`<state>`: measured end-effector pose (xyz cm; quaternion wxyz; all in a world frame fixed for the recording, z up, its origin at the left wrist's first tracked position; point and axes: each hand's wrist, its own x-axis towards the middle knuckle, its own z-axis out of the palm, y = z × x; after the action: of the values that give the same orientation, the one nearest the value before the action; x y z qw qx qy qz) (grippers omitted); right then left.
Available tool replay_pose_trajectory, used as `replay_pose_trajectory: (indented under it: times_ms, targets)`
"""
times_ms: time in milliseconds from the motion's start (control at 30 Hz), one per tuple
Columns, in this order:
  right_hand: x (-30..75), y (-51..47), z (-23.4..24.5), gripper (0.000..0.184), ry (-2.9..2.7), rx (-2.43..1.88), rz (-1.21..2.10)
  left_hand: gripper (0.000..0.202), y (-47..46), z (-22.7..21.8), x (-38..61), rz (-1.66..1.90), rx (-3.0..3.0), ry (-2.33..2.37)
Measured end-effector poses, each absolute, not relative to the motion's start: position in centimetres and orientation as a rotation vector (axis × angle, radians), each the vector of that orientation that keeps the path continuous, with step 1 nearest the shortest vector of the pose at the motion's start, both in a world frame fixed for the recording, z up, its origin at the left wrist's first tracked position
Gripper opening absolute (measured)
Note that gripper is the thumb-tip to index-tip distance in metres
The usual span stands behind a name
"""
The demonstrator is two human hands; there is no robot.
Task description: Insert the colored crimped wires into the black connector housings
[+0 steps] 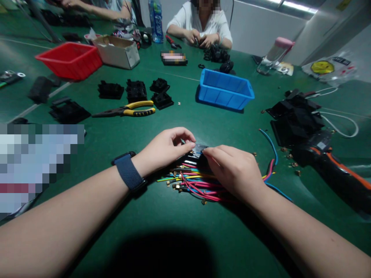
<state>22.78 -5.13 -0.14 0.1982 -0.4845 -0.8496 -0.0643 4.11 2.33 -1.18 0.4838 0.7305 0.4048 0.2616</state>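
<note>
My left hand (169,144), a dark blue watch band on its wrist, is closed with thumb and fingers at the left edge of a small dark plastic part (199,148). At the part's right side my right hand (237,166) pinches with its fingertips; what lies between them is mostly hidden. A bundle of red, blue, yellow and green wires (199,185) with brass-coloured end terminals lies on the table just below both hands, partly under the right one. A loose blue wire (272,143) curves out to the right.
Yellow-handled long-nose pliers (139,108) and black plastic housings (136,90) lie beyond my left hand. A blue bin (226,92) stands ahead, a red bin (72,60) far left. On the right are more black housings (298,119) and a black-orange power tool (333,166). A co-worker (199,27) sits opposite.
</note>
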Motion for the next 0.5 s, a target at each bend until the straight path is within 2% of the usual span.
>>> replay_pose_trajectory:
  times_ms: [500]
  targets:
    - [22.9,-5.1,-0.26,0.019,-2.392,-1.346,-0.223,0.021,1.98,-1.54,3.9,0.661,1.999,0.983]
